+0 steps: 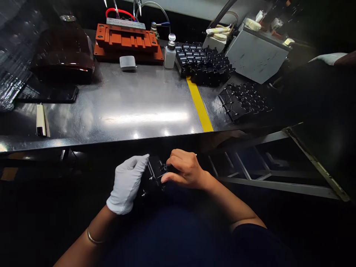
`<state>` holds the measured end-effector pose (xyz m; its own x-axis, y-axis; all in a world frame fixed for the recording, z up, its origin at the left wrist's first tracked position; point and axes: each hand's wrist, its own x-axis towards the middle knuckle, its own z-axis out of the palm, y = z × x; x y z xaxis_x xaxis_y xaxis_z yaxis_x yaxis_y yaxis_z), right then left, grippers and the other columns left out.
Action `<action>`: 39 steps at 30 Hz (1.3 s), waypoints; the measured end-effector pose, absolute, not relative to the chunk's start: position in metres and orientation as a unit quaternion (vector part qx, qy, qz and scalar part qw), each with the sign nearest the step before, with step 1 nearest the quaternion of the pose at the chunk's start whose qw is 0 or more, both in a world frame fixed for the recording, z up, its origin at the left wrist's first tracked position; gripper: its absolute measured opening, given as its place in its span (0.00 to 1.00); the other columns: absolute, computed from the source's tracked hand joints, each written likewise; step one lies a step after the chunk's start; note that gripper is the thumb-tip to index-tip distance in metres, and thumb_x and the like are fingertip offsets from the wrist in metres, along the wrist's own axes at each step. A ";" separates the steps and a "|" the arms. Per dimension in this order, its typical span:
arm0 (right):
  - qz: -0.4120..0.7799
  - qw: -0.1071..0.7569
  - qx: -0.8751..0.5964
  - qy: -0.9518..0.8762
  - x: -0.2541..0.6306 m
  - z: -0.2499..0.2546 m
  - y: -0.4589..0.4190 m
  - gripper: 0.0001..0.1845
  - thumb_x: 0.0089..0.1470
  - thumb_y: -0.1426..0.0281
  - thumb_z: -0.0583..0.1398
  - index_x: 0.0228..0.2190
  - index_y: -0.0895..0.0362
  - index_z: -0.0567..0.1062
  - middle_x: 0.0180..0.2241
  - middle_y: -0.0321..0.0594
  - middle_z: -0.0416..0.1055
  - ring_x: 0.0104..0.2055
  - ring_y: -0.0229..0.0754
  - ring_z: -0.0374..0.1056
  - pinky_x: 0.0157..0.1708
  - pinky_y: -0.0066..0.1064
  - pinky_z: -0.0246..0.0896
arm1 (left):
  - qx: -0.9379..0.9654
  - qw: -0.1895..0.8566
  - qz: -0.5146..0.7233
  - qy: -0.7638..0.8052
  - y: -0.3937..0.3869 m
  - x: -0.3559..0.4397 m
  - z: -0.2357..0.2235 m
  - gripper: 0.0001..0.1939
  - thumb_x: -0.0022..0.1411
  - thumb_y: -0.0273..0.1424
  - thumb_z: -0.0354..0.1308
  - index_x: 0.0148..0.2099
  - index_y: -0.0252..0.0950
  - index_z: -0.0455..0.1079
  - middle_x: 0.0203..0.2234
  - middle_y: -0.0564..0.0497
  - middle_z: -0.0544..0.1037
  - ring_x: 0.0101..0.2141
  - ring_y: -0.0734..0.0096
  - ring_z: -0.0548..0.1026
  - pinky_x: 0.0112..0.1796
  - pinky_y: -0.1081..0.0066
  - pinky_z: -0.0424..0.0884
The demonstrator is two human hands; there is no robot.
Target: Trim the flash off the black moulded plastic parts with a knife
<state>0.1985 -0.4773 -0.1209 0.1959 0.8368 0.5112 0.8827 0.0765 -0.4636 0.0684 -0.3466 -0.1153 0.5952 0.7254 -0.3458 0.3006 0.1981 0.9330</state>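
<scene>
My left hand (126,183), in a white glove, is closed on the left edge of a black plastic part (154,168) with small shiny pegs. The part is held in front of my body, below the bench edge. My right hand (185,168), bare, is curled at the part's right side, thumb along it. Between its fingers is a slim tool, mostly hidden; a thin bright line shows by the thumb and a small pale end (196,154) behind the knuckles. Much of the part's lower side is lost in shadow.
On the metal bench (125,100) stand an orange fixture (128,40), a white pump bottle (170,53) and stacked black parts (204,63). More black parts (244,100) lie right of the yellow tape (200,105). A white-handled tool (40,119) lies left. A person's gloved hand (330,58) shows far right.
</scene>
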 end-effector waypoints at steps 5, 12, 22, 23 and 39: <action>-0.009 0.360 -0.688 -0.629 0.199 -0.123 -0.475 0.31 0.64 0.51 0.46 0.16 0.57 0.59 0.19 0.33 0.54 0.22 0.33 0.49 0.23 0.29 0.42 | 0.595 0.657 0.154 0.436 -0.348 0.068 -0.114 0.16 0.53 0.42 0.62 0.23 0.35 0.71 0.18 0.55 0.69 0.21 0.76 0.64 0.21 0.77 0.64; 0.270 0.410 -0.596 -0.636 0.207 -0.114 -0.483 0.27 0.66 0.56 0.45 0.21 0.58 0.64 0.20 0.32 0.60 0.21 0.30 0.56 0.22 0.23 0.51 | 0.590 0.669 0.108 0.438 -0.343 0.072 -0.113 0.20 0.54 0.48 0.61 0.23 0.37 0.67 0.17 0.56 0.67 0.21 0.75 0.63 0.21 0.76 0.62; -0.068 0.364 -0.736 -0.566 0.195 -0.135 -0.475 0.15 0.63 0.69 0.52 0.27 0.58 0.73 0.22 0.38 0.70 0.24 0.36 0.62 0.28 0.28 0.57 | 0.625 0.659 0.038 0.417 -0.334 0.076 -0.114 0.23 0.57 0.51 0.55 0.25 0.37 0.67 0.20 0.55 0.69 0.24 0.73 0.63 0.26 0.74 0.64; -0.075 0.358 -0.738 -0.567 0.195 -0.135 -0.475 0.15 0.63 0.70 0.52 0.27 0.58 0.73 0.21 0.38 0.70 0.24 0.36 0.62 0.27 0.28 0.57 | 0.625 0.659 0.039 0.417 -0.334 0.076 -0.115 0.23 0.57 0.51 0.55 0.25 0.37 0.67 0.21 0.55 0.69 0.24 0.73 0.64 0.26 0.74 0.64; -0.061 0.358 -0.746 -0.558 0.191 -0.135 -0.477 0.17 0.64 0.69 0.52 0.26 0.59 0.74 0.20 0.38 0.70 0.22 0.35 0.61 0.25 0.28 0.55 | 0.616 0.659 0.067 0.426 -0.338 0.077 -0.112 0.23 0.55 0.53 0.57 0.24 0.37 0.67 0.19 0.56 0.69 0.23 0.74 0.64 0.25 0.74 0.64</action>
